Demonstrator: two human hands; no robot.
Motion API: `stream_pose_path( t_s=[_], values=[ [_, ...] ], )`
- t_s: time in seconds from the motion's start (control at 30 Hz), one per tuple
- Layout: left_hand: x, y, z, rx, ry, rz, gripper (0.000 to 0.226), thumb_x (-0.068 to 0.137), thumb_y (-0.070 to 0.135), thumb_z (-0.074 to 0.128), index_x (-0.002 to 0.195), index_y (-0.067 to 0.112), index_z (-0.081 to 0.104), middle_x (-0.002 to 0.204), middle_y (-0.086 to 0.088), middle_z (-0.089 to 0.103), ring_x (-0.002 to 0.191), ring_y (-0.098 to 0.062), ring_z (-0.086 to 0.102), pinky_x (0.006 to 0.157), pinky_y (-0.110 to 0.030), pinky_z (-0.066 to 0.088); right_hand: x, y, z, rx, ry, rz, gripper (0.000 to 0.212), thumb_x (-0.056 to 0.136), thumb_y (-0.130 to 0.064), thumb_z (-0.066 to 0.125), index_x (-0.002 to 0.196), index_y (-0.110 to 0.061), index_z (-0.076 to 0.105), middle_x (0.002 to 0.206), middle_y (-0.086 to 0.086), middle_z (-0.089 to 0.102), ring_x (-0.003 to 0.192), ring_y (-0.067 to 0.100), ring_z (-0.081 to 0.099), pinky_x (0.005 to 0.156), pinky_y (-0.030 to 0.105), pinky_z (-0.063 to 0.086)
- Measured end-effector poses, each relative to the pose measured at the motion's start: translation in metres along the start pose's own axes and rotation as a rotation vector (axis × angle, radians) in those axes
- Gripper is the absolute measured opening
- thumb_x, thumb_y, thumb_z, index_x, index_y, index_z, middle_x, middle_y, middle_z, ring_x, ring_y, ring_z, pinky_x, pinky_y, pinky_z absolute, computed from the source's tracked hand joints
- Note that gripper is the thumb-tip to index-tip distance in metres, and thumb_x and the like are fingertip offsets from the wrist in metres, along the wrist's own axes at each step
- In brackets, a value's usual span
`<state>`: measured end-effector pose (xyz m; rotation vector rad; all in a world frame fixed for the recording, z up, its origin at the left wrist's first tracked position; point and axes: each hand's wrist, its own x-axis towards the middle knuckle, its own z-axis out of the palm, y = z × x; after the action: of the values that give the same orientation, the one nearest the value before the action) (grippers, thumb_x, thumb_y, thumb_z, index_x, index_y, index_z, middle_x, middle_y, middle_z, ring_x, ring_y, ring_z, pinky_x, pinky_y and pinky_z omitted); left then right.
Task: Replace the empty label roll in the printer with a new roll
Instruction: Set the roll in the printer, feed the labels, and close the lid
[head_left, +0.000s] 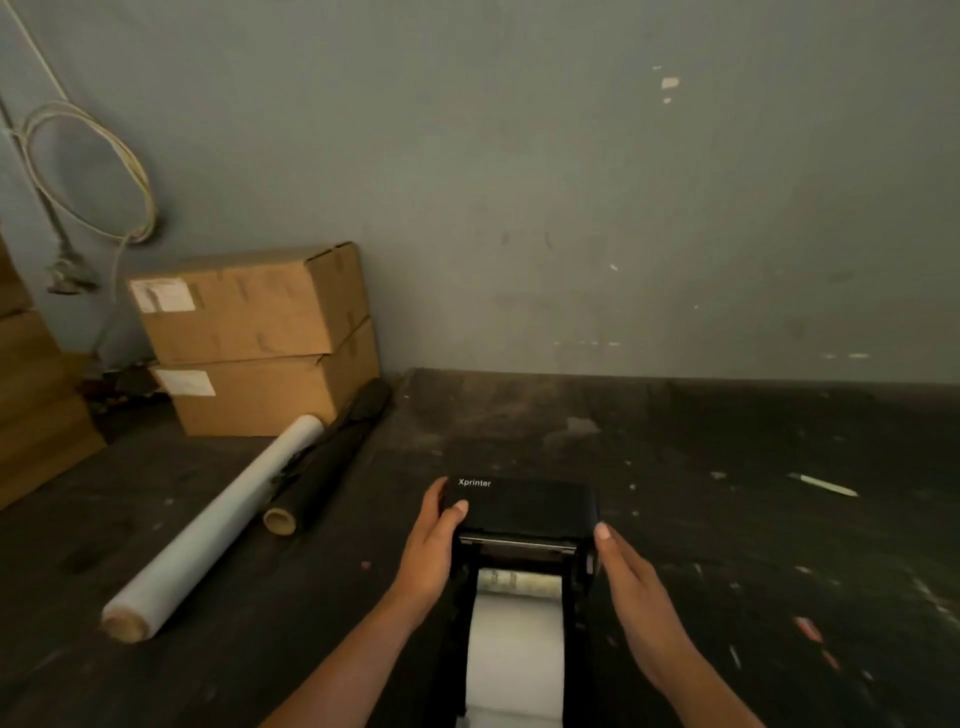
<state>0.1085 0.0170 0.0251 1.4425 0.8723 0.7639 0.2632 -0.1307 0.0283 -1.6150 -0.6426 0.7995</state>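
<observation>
Big dark scuffed worktop (701, 519) runs up against a grey wall (571, 182), pretty dim in here. Back left there are two cardboard boxes (249, 332) stacked, each with a white label on the front face, and a loop of cable (93, 171) hanging on the wall above them. In front of the boxes lie two long rolls side by side, a clear wrap (218, 525) one and a black roll (332, 457) just right of it, touching or nearly. The printer (519, 512) sits near the front edge in the middle, black, "Xprinter" on the lid, with a white label roll (514, 660) sitting in the open bay on the near side. Left hand (431, 551) is wrapped on the printer's left side, thumb on top of the lid, fingers clamped on the body. Right hand (634, 597) is flat along the right side, fingers together and straight, fingertip touching the corner. A white pen (823, 485) lies off to the right, well apart.
</observation>
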Motion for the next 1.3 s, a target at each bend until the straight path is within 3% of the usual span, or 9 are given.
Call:
stream_pose_path(
  t_s=[0.1, 0.23, 0.37, 0.5, 0.63, 0.73, 0.87, 1.1, 1.3],
  values=[
    [-0.025, -0.021, -0.005, -0.006, 0.006, 0.095, 0.05, 0.095, 0.028, 0.052, 0.142, 0.032, 0.034, 0.138, 0.003, 0.05, 0.126, -0.013, 0.049, 0.111, -0.035, 0.035, -0.022, 0.0, 0.006, 0.001, 0.039, 0.002, 0.045, 0.095, -0.047, 0.037, 0.133, -0.026, 0.05, 0.125, -0.007, 0.057, 0.12, 0.019, 0.051, 0.102, 0.041, 0.037],
    [-0.068, -0.041, -0.015, 0.192, -0.044, 0.163, 0.057, 0.1, 0.018, 0.045, 0.149, 0.027, 0.02, 0.134, 0.009, 0.049, 0.117, -0.001, 0.051, 0.099, -0.011, 0.038, -0.05, 0.014, 0.015, -0.022, 0.101, 0.023, 0.052, 0.092, -0.049, 0.043, 0.135, -0.021, 0.049, 0.128, 0.001, 0.059, 0.115, 0.016, 0.053, 0.097, 0.035, 0.041],
    [-0.099, -0.068, -0.03, 0.302, -0.168, 0.19, 0.072, 0.094, 0.045, 0.046, 0.15, 0.041, 0.0, 0.153, 0.005, 0.035, 0.137, -0.012, 0.038, 0.114, -0.043, 0.033, -0.08, 0.033, 0.027, -0.096, 0.136, 0.048, 0.069, 0.09, -0.052, 0.047, 0.147, -0.018, 0.028, 0.148, 0.006, 0.04, 0.136, 0.024, 0.037, 0.11, 0.042, 0.03],
    [-0.12, -0.083, -0.035, 0.413, -0.199, 0.199, 0.078, 0.082, 0.072, 0.038, 0.139, 0.056, -0.012, 0.157, 0.008, 0.026, 0.143, -0.012, 0.028, 0.116, -0.046, 0.029, -0.105, 0.046, 0.036, -0.094, 0.123, 0.051, 0.066, 0.094, -0.046, 0.043, 0.15, -0.022, 0.018, 0.151, 0.007, 0.036, 0.137, 0.024, 0.035, 0.109, 0.042, 0.03],
    [-0.129, -0.094, -0.042, 0.504, -0.212, 0.225, 0.078, 0.085, 0.069, 0.038, 0.142, 0.049, -0.012, 0.159, 0.009, 0.022, 0.144, -0.009, 0.022, 0.117, -0.043, 0.027, -0.12, 0.055, 0.043, -0.128, 0.12, 0.073, 0.064, 0.096, -0.044, 0.039, 0.151, -0.025, 0.012, 0.149, 0.006, 0.039, 0.127, 0.02, 0.045, 0.083, 0.024, 0.042],
    [-0.14, -0.101, -0.045, 0.561, -0.219, 0.245, 0.076, 0.09, 0.059, 0.039, 0.145, 0.04, -0.009, 0.159, 0.005, 0.02, 0.145, -0.01, 0.019, 0.118, -0.044, 0.024, -0.128, 0.07, 0.042, -0.144, 0.105, 0.092, 0.066, 0.095, -0.044, 0.04, 0.151, -0.026, 0.01, 0.15, 0.005, 0.038, 0.137, 0.024, 0.036, 0.107, 0.039, 0.033],
    [-0.148, -0.11, -0.05, 0.594, -0.28, 0.247, 0.084, 0.09, 0.054, 0.05, 0.145, 0.039, -0.011, 0.161, 0.007, 0.015, 0.146, -0.01, 0.015, 0.12, -0.046, 0.019, -0.138, 0.087, 0.042, -0.202, 0.079, 0.105, 0.067, 0.096, -0.043, 0.039, 0.151, -0.023, 0.006, 0.152, 0.007, 0.035, 0.14, 0.024, 0.031, 0.114, 0.042, 0.023],
    [-0.142, -0.098, -0.054, 0.397, -0.306, 0.071, 0.075, 0.089, 0.059, 0.049, 0.147, 0.044, 0.004, 0.16, 0.005, 0.021, 0.145, -0.015, 0.023, 0.117, -0.041, 0.025, -0.138, 0.091, 0.042, -0.236, 0.101, 0.121, 0.066, 0.096, -0.044, 0.039, 0.151, -0.022, 0.009, 0.156, 0.008, 0.027, 0.143, 0.027, 0.024, 0.114, 0.045, 0.021],
    [-0.112, -0.061, -0.039, 0.303, -0.28, -0.131, 0.079, 0.092, 0.047, 0.053, 0.152, 0.033, 0.004, 0.158, -0.003, 0.026, 0.143, -0.025, 0.028, 0.113, -0.044, 0.027, -0.107, 0.071, 0.041, -0.246, 0.201, 0.17, 0.062, 0.097, -0.045, 0.037, 0.15, -0.021, 0.018, 0.15, 0.011, 0.037, 0.132, 0.029, 0.041, 0.102, 0.041, 0.037]
  ],
)
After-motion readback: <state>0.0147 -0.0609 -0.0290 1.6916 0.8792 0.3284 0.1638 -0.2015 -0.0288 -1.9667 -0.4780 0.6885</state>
